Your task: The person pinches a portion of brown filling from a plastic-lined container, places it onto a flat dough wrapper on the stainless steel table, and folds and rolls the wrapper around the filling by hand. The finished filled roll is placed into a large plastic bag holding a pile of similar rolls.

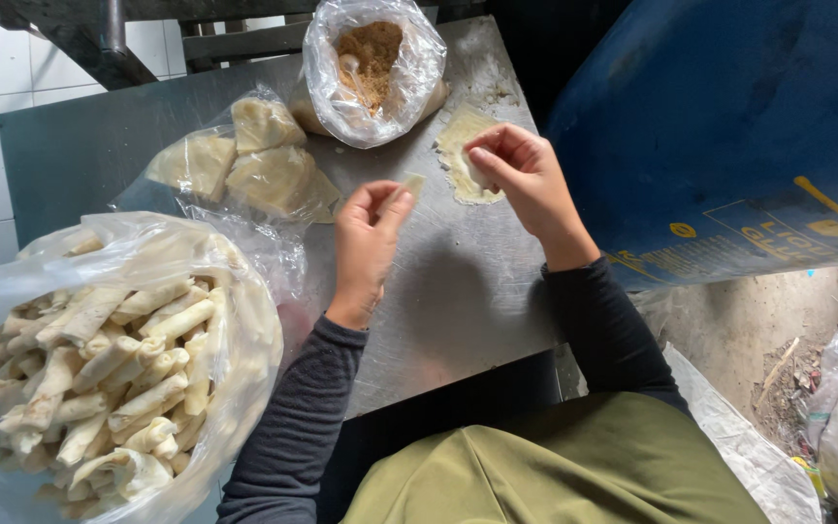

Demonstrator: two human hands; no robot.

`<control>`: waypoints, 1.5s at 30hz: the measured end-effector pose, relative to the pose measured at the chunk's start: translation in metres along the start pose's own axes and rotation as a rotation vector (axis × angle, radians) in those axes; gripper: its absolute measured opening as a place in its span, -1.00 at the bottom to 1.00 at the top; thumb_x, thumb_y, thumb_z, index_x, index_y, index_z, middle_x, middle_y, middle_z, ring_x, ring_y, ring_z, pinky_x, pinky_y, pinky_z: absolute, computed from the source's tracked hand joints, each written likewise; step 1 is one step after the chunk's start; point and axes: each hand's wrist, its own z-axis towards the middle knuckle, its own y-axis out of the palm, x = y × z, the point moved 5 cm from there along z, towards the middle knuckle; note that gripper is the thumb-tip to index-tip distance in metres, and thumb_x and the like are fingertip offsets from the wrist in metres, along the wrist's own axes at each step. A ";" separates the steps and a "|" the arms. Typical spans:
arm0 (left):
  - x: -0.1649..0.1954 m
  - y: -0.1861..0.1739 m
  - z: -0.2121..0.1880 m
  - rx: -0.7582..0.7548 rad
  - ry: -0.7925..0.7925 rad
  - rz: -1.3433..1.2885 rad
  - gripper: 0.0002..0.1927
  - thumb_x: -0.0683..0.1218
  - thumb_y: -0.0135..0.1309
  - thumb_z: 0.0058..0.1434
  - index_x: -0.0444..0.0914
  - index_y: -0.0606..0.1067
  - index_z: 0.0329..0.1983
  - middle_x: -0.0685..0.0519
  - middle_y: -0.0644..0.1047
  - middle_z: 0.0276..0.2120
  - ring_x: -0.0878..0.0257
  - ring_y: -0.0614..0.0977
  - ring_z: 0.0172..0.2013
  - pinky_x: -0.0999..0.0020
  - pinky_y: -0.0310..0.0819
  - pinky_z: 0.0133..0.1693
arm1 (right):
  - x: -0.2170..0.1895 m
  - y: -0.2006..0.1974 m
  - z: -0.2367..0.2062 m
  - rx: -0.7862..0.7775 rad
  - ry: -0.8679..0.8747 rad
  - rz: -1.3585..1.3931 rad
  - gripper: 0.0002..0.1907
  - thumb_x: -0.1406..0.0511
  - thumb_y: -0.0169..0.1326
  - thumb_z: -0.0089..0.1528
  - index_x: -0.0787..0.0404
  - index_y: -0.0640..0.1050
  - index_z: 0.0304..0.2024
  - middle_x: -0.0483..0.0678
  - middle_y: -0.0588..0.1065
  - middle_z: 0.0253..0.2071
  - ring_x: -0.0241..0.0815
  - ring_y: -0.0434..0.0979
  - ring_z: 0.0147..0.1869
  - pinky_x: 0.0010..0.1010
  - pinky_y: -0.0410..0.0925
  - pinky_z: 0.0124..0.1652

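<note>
Two hands are working above a steel desk: left hand pinching a pastry strip, right hand pinching wrapper just beyond.

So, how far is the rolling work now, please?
Done: a big plastic-lined basket holds many finished rolls. In hand: the left hand pinches a small wrapper piece; the right hand rests on the wrapper stack. Left: stacked wrappers in a bag and brown filling in a bag.
</note>
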 end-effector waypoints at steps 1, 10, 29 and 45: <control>-0.001 0.004 -0.001 -0.035 -0.032 0.091 -0.88 -0.18 0.16 0.35 -0.30 0.54 -0.09 0.07 0.63 -0.23 0.39 0.64 -0.26 0.46 0.54 -0.20 | -0.002 -0.003 0.000 0.015 0.010 -0.003 -0.88 0.32 0.14 0.39 0.24 0.61 -0.08 -0.20 0.57 -0.27 -0.53 0.44 -0.30 -0.66 0.30 -0.31; 0.033 0.004 -0.012 -0.024 0.196 0.893 -0.77 -0.07 0.22 0.24 -0.28 0.55 -0.12 -0.05 0.65 -0.35 0.09 0.71 -0.41 0.22 0.54 -0.34 | -0.014 0.001 -0.002 -0.015 0.012 -0.065 -0.86 0.31 0.14 0.39 0.24 0.62 -0.07 -0.21 0.58 -0.27 -0.55 0.46 -0.29 -0.67 0.30 -0.31; 0.044 -0.018 0.002 0.059 0.253 -0.129 -0.81 -0.24 0.16 0.42 -0.27 0.37 -0.04 0.10 0.52 -0.13 0.40 0.61 -0.11 0.51 0.54 -0.03 | -0.001 0.050 -0.012 -0.254 0.020 -0.379 -0.75 0.31 0.10 0.39 0.29 0.57 0.08 -0.20 0.45 -0.36 -0.48 0.32 -0.35 -0.60 0.23 -0.36; 0.021 0.000 -0.007 -0.027 0.140 0.513 -0.61 -0.21 0.28 0.19 -0.30 0.45 0.06 -0.04 0.61 -0.18 0.32 0.67 -0.29 0.42 0.62 -0.24 | 0.016 0.036 -0.009 -0.197 0.190 -0.345 -0.87 0.36 0.21 0.29 0.27 0.60 -0.12 -0.18 0.53 -0.33 -0.47 0.50 -0.29 -0.58 0.39 -0.32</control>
